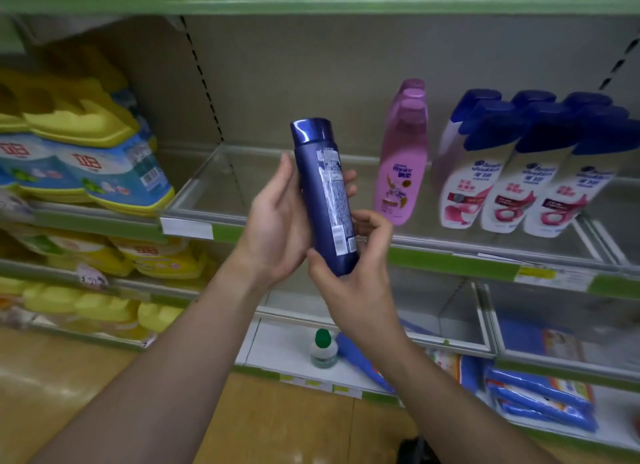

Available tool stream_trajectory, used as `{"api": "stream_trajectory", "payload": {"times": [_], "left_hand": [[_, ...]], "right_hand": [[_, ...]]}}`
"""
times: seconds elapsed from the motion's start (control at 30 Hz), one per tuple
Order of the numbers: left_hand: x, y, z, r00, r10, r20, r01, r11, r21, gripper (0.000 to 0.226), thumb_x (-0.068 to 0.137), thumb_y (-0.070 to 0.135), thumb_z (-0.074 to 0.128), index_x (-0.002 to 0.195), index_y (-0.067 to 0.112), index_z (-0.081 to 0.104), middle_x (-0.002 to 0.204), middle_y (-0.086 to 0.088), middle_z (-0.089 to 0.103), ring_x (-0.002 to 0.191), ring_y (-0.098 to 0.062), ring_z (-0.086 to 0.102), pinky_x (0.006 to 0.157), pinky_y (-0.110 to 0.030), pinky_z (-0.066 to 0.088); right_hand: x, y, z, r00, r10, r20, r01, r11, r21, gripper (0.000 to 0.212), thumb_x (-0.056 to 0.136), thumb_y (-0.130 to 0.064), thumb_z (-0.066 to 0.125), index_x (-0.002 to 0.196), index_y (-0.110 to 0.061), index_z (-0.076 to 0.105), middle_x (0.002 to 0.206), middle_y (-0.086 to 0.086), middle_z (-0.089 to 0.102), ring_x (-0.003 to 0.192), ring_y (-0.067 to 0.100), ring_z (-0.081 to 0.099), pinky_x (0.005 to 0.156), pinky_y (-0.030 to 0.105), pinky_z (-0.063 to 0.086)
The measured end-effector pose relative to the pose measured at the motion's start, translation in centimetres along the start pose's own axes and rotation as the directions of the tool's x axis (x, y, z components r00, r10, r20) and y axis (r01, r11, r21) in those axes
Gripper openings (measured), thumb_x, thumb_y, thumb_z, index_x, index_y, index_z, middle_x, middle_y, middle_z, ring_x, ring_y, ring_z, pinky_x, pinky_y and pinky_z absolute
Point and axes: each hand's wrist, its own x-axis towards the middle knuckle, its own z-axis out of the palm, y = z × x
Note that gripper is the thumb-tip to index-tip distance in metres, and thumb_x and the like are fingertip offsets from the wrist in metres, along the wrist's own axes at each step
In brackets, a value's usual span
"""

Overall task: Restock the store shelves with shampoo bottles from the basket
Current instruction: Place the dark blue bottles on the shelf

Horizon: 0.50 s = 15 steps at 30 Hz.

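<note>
Your left hand and right hand both gripping the dark blue bottle, upright, before the shelf, pink bottles beyond.

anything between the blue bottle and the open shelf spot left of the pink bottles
Nothing visible does. The blue bottle, held by the left hand and right hand, is in front of the bare shelf section; only its low clear front rail needs clearing.

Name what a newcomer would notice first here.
The dark blue bottle at centre, held by the left hand round its middle and the right hand at its base, in front of a bare stretch of shelf. To its right stand pink bottles and white bottles with blue caps; yellow packs fill the left.
</note>
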Motion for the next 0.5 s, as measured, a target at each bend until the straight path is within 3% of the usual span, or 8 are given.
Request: {"api": "stream_trajectory", "payload": {"times": [0.1, 0.23, 0.37, 0.43, 0.5], "left_hand": [[-0.1, -0.1, -2.4, 0.995, -0.092, 0.042, 0.086, 0.989, 0.117, 0.047, 0.098, 0.039, 0.041, 0.128, 0.007, 0.059, 0.125, -0.016, 0.064, 0.115, -0.028, 0.060, 0.099, -0.041, 0.050], [2.0, 0.7, -4.2, 0.999, 0.024, -0.041, -0.010, 0.953, 0.304, 0.041, 0.092, 0.020, 0.063, 0.128, 0.002, 0.058, 0.112, -0.014, 0.069, 0.095, -0.022, 0.069, 0.082, -0.030, 0.057], [5.6, 1.5, -4.8, 0.978, 0.123, -0.170, -0.015, 0.849, 0.528, 0.048, 0.084, 0.011, 0.075, 0.128, 0.004, 0.058, 0.124, -0.011, 0.068, 0.111, -0.025, 0.068, 0.092, -0.035, 0.057], [7.5, 1.6, -4.8, 0.962, 0.197, -0.189, -0.029, 0.760, 0.649, 0.050, 0.078, 0.017, 0.083, 0.123, 0.010, 0.062, 0.115, -0.002, 0.072, 0.105, -0.013, 0.070, 0.092, -0.031, 0.056], [9.3, 1.5, -4.4, 0.937, 0.281, -0.206, -0.052, 0.697, 0.715, 0.050, 0.075, 0.015, 0.085, 0.119, 0.011, 0.061, 0.105, 0.004, 0.072, 0.089, 0.002, 0.069, 0.077, -0.014, 0.054]], "right_hand": [[1.9, -0.1, 0.8, 1.000, 0.000, 0.027, -0.002, 0.998, 0.056, 0.051, 0.088, -0.007, 0.068, 0.123, -0.028, 0.037, 0.122, -0.007, 0.054, 0.110, 0.003, 0.058, 0.089, 0.019, 0.049], [4.2, 1.7, 1.8, 0.998, 0.048, 0.035, -0.046, 0.997, -0.060, 0.040, 0.096, -0.024, 0.059, 0.133, -0.031, 0.045, 0.123, -0.007, 0.059, 0.108, 0.008, 0.061, 0.091, 0.036, 0.054], [7.3, 3.4, 2.5, 0.997, 0.057, -0.053, -0.066, 0.979, -0.192, 0.043, 0.092, -0.026, 0.061, 0.134, -0.025, 0.051, 0.121, -0.005, 0.063, 0.111, 0.012, 0.061, 0.095, 0.043, 0.054], [9.1, 3.8, 2.9, 0.997, 0.055, -0.060, -0.069, 0.963, -0.259, 0.045, 0.091, -0.019, 0.064, 0.133, -0.022, 0.050, 0.118, -0.001, 0.065, 0.108, 0.015, 0.062, 0.095, 0.039, 0.053], [10.5, 4.2, 3.4, 0.997, 0.064, -0.053, -0.077, 0.953, -0.293, 0.048, 0.090, -0.016, 0.065, 0.134, -0.019, 0.047, 0.119, 0.003, 0.064, 0.109, 0.017, 0.062, 0.096, 0.032, 0.050]]}}
